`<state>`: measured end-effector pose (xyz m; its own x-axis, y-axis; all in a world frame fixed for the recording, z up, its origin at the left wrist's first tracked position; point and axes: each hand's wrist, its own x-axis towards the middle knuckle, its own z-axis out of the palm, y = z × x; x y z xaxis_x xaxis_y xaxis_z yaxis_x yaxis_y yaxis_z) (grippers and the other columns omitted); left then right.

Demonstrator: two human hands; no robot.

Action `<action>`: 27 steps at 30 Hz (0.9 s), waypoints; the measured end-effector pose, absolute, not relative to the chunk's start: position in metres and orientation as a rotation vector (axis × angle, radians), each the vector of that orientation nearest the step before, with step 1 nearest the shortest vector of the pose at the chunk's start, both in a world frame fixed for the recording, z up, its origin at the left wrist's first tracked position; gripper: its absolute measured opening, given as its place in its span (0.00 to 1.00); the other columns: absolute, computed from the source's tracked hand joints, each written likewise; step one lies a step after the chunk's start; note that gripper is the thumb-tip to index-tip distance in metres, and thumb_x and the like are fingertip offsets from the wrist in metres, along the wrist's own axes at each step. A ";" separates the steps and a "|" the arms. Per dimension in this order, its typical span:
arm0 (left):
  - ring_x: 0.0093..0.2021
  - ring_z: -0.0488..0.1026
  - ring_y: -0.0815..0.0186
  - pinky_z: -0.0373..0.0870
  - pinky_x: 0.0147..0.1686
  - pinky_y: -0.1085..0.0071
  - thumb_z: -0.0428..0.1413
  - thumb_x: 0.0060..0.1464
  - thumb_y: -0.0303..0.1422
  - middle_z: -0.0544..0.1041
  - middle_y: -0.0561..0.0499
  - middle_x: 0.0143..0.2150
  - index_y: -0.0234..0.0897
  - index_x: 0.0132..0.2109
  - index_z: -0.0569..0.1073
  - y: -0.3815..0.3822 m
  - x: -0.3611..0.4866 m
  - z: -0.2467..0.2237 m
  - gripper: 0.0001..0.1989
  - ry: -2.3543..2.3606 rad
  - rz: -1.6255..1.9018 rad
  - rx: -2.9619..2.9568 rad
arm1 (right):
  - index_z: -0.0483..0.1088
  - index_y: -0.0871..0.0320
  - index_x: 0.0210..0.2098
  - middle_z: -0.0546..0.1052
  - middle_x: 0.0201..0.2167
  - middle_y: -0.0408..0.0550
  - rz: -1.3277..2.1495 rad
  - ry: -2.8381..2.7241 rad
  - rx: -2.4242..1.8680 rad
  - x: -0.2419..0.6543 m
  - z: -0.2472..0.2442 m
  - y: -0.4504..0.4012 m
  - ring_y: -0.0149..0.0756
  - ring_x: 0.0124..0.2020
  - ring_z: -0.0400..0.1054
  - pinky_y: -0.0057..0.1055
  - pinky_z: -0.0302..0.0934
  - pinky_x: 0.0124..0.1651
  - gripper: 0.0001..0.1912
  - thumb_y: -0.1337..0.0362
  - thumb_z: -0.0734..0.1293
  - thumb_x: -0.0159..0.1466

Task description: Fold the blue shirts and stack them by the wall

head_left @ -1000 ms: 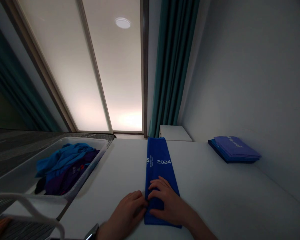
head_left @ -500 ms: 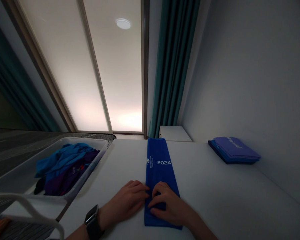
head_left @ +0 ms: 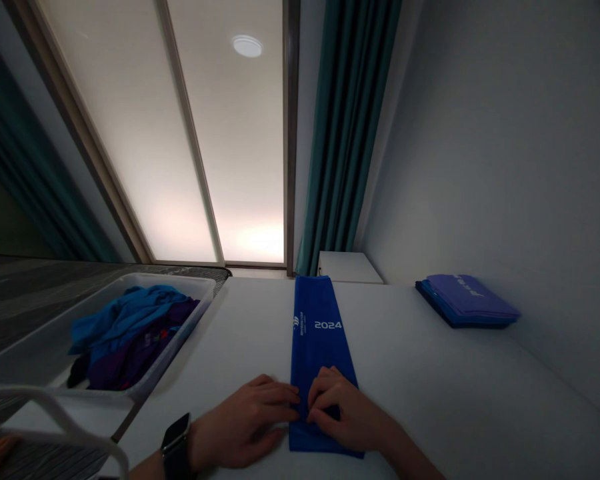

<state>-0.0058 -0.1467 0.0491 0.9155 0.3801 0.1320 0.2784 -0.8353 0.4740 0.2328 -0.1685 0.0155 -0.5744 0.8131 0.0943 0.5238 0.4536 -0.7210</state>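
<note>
A folded blue garment [head_left: 320, 357] lies as a long narrow strip on the white table, printed with a white "2024" and a small logo. My left hand [head_left: 247, 420], a dark watch on its wrist, is at the strip's left edge. Its fingers are stretched out and their tips touch the cloth. On the near half of the strip rests my right hand [head_left: 345, 410], fingers curled with thumb and forefinger together in a pinch at the cloth. How much fabric is between those fingertips is hidden.
A translucent plastic bin [head_left: 207, 288] on the left holds crumpled blue and purple clothes [head_left: 130, 327]. A neat stack of folded garments [head_left: 467, 300], purple on top, sits at the right by the wall. A white curved bar [head_left: 55, 413] crosses the lower left.
My right hand has shifted slightly right across the cloth, its fingers drawing closer together. My left hand has spread a little flatter at the edge. The folded garment has stayed in place.
</note>
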 end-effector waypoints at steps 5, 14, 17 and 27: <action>0.59 0.68 0.60 0.60 0.58 0.62 0.50 0.54 0.23 0.74 0.49 0.56 0.44 0.54 0.71 -0.147 -0.009 0.045 0.21 0.489 0.323 2.606 | 0.78 0.53 0.31 0.79 0.42 0.44 0.949 -2.230 -1.024 0.247 0.017 -0.178 0.37 0.48 0.66 0.40 0.51 0.57 0.09 0.67 0.65 0.62; 0.52 0.69 0.60 0.60 0.54 0.62 0.52 0.59 0.30 0.73 0.48 0.52 0.44 0.57 0.68 -0.151 0.002 0.044 0.19 0.580 0.311 2.693 | 0.74 0.56 0.37 0.75 0.37 0.49 0.758 -2.080 -1.160 0.265 0.012 -0.186 0.37 0.43 0.67 0.36 0.61 0.49 0.07 0.67 0.63 0.64; 0.44 0.71 0.63 0.61 0.49 0.65 0.53 0.61 0.32 0.75 0.51 0.44 0.43 0.48 0.71 -0.152 0.012 0.034 0.09 0.689 0.389 2.748 | 0.72 0.55 0.35 0.73 0.36 0.47 0.593 -2.195 -1.286 0.270 0.010 -0.192 0.38 0.43 0.65 0.39 0.58 0.52 0.05 0.70 0.65 0.61; 0.38 0.66 0.65 0.58 0.39 0.67 0.56 0.60 0.29 0.70 0.53 0.38 0.41 0.38 0.70 -0.146 0.024 0.008 0.02 0.685 0.450 2.975 | 0.72 0.54 0.33 0.70 0.37 0.45 0.579 -2.317 -1.344 0.283 0.010 -0.203 0.37 0.43 0.62 0.36 0.56 0.50 0.04 0.70 0.67 0.60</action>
<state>0.0241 -0.1459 0.0081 0.8591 0.4357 0.2686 0.4194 -0.9000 0.1187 0.2830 -0.2034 0.0103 -0.4583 0.8791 0.1313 0.7140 0.4521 -0.5346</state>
